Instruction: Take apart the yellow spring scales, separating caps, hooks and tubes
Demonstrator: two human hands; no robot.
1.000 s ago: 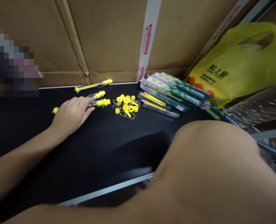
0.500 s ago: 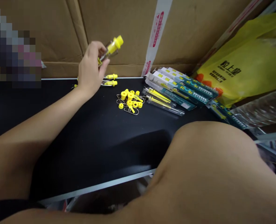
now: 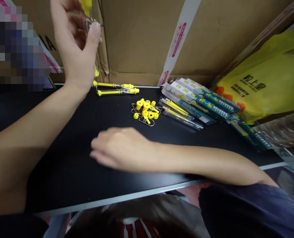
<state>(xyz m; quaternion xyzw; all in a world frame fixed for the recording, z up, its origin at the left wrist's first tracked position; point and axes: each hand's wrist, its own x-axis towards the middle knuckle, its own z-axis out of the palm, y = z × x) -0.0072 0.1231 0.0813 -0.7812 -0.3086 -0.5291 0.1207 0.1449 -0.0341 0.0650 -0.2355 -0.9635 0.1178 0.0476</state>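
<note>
My left hand (image 3: 79,56) is raised at the upper left, fingers closed round a spring scale (image 3: 86,7) with a clear tube and yellow end. Part of this scale lies beyond the top edge of the view. Below and to the right of that hand, two more spring scales (image 3: 117,93) lie side by side on the black tabletop. My right hand (image 3: 122,148) is over the front of the tabletop, palm down; its fingers are blurred and partly hidden. Beyond it sits a pile of yellow caps and wire hooks (image 3: 146,110).
Clear tubes with yellow rods (image 3: 178,110) lie right of the pile, beside printed boxes (image 3: 201,96). A yellow plastic bag (image 3: 268,76) stands at the right. Large cardboard (image 3: 137,39) walls the back. The table's pale front edge (image 3: 137,195) crosses below my right arm.
My left hand has risen up and to the left with the spring scale. My right hand has come into view over the tabletop. The camera view has shifted slightly.
</note>
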